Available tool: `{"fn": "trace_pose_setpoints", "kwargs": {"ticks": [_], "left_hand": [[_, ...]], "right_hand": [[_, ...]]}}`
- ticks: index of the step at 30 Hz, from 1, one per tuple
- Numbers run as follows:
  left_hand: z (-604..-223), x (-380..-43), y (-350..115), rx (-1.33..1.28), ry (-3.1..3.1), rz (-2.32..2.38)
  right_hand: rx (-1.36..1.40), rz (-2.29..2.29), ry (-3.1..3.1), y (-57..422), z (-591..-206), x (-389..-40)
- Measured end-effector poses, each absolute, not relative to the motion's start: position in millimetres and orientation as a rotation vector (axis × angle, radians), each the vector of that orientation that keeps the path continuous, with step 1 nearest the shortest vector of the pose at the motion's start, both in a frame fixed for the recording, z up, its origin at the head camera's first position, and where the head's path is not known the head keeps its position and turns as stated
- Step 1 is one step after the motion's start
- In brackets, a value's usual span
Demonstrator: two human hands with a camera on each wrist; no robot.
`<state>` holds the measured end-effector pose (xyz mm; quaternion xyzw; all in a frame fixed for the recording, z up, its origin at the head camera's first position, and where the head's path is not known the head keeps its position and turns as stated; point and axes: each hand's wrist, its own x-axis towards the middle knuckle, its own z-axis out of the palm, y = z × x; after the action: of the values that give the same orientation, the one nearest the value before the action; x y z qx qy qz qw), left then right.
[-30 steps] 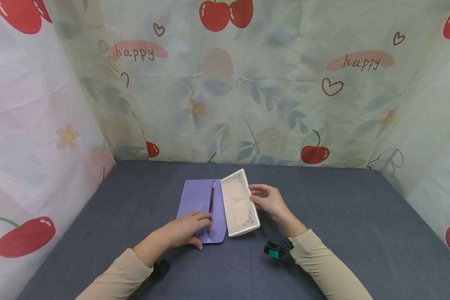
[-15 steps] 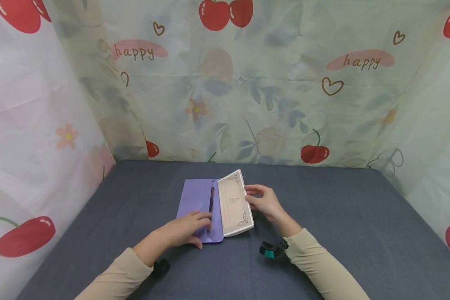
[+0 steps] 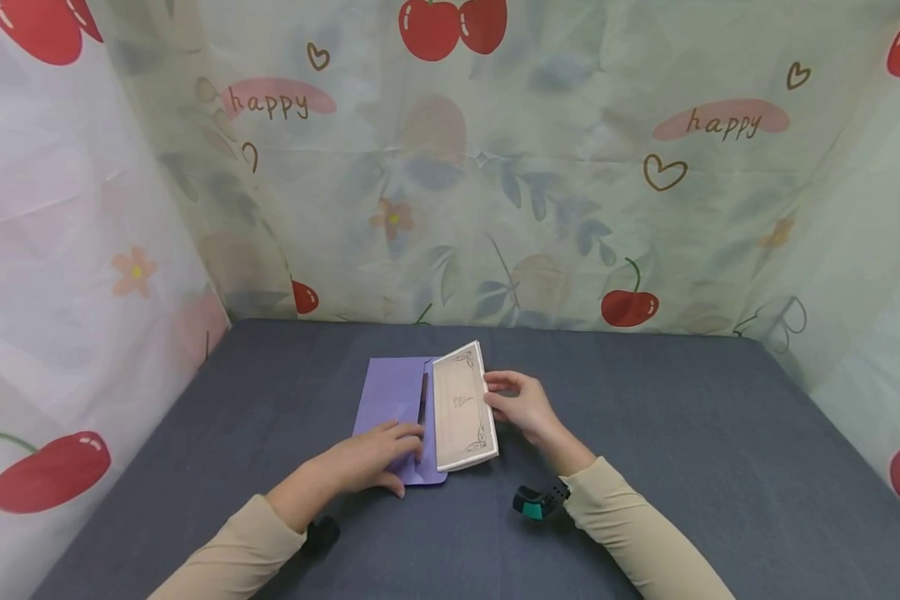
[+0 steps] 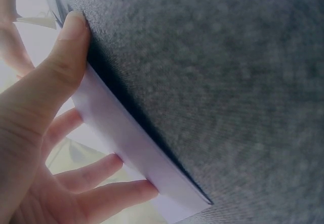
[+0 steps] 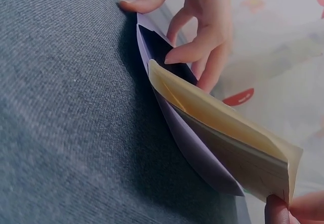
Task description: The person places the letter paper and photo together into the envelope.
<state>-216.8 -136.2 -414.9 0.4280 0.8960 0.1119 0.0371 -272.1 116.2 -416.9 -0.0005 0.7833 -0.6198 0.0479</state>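
Observation:
A purple envelope (image 3: pixel 392 390) lies on the dark cloth with its pocket mouth facing right. My left hand (image 3: pixel 367 458) rests on its near part, fingers spread over the paper and thumb by the near edge. In the right wrist view one left fingertip sits at the gaping mouth of the envelope (image 5: pixel 190 138). My right hand (image 3: pixel 527 410) pinches the right edge of a folded cream card (image 3: pixel 461 412) with scroll ornaments in its corners. The card leans with its left edge low over the envelope's flap, just right of the mouth. Its folds part slightly in the right wrist view.
A dark cloth (image 3: pixel 645 417) covers the table. Printed curtains (image 3: pixel 480 208) with cherries and hearts close off the back and sides. A black strap with a teal piece (image 3: pixel 536 503) is at the right wrist.
My right hand has moved left with the card, bringing its left edge closer to the envelope's mouth. The left hand and the envelope have stayed almost still.

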Motion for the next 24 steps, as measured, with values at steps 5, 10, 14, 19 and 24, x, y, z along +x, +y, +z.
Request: {"fn": "trace_pose_setpoints", "kwargs": {"ticks": [5, 10, 14, 19, 24], "left_hand": [[-414, -217, -137, 1.338, 2.75, 0.35], [-414, -217, -137, 1.351, 2.76, 0.343], [-413, -216, -137, 1.334, 2.761, 0.334], [-414, -217, -136, 1.301, 2.747, 0.334], [-414, -218, -135, 1.288, 2.744, 0.334]], "right_hand": [[0.0, -1.896, 2.398, 114, -419, -272], [-0.002, -1.898, 2.404, 111, -420, -271], [0.002, -1.911, 2.404, 110, -422, -271], [0.007, -1.896, 2.419, 107, -423, -270], [0.006, -1.89, 2.424, 105, -425, -271]]}}
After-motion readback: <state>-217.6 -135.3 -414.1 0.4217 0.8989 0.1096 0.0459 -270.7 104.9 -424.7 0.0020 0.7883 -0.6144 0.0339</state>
